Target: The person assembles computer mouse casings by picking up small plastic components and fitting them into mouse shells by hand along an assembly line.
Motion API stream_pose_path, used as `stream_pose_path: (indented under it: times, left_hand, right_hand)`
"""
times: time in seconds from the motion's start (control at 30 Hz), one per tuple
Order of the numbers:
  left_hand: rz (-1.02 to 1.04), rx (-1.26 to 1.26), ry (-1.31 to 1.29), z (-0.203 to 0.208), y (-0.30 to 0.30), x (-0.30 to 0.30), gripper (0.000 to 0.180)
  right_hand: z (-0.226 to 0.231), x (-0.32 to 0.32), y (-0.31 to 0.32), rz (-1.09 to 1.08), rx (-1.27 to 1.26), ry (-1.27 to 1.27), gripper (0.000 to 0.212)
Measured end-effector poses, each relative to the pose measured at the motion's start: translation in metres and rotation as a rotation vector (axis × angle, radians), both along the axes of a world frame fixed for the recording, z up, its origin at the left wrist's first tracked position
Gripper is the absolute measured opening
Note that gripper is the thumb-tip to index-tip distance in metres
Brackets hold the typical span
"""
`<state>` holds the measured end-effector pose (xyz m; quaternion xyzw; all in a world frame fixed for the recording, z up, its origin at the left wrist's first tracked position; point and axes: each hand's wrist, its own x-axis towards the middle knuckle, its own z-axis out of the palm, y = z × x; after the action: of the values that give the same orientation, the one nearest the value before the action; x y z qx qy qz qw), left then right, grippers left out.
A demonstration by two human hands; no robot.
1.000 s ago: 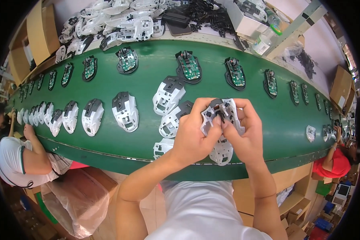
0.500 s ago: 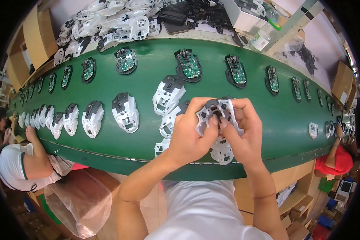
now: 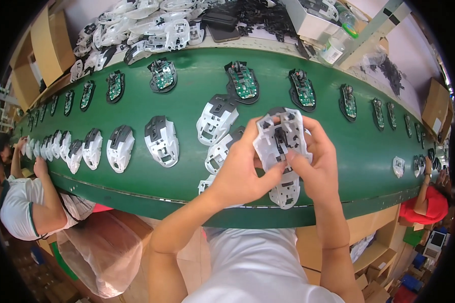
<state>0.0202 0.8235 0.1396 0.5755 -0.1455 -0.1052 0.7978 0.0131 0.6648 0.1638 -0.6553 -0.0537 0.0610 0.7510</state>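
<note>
Above the green belt I hold a white computer mouse shell [image 3: 269, 146] with both hands, its hollow inner side facing me and black parts inside it. My left hand [image 3: 242, 171] is closed round its left side, the thumb at the near end. My right hand [image 3: 316, 164] is closed on the right side, its thumb pressing near the shell's lower middle. Just below the held piece, another white shell [image 3: 285, 194] lies on the belt. Left of my hands are white-and-grey shells [image 3: 216, 118], one partly behind my left fingers.
The green belt [image 3: 197, 65] carries a far row of mouse bases with green circuit boards [image 3: 243, 83] and a near row of shells [image 3: 162, 142]. White shells [image 3: 156, 30] are heaped behind it beside black parts [image 3: 268, 20]. A plastic bottle [image 3: 336, 45] stands there. Co-workers sit left [image 3: 23, 207] and right [image 3: 429, 207].
The held shell has tipped up so that its inside faces me more fully. My right thumb has shifted slightly. The mouse parts on the belt have slid a little to the right.
</note>
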Motion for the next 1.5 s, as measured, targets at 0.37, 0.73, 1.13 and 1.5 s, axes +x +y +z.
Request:
stream_pose_path:
  times: [0.37,0.73,1.13,1.5]
  left_hand:
    - [0.084,0.181,-0.089,-0.011,-0.001,-0.001,0.049]
    - [-0.142,-0.048,0.022,-0.01,0.011,0.008,0.088]
    - [0.04,0.416,-0.55,-0.015,0.003,0.001,0.075]
    - [0.19,0.529,-0.73,-0.015,0.01,0.006,0.064]
  right_hand:
    - [-0.011,-0.007,0.007,-0.054,-0.108,-0.109,0.042]
    - [0.003,-0.022,-0.016,0.206,0.045,-0.133,0.054]
    - [-0.011,-0.049,-0.029,0.174,0.102,-0.175,0.039]
    - [-0.008,-0.062,-0.049,-0.279,-0.581,-0.723,0.062]
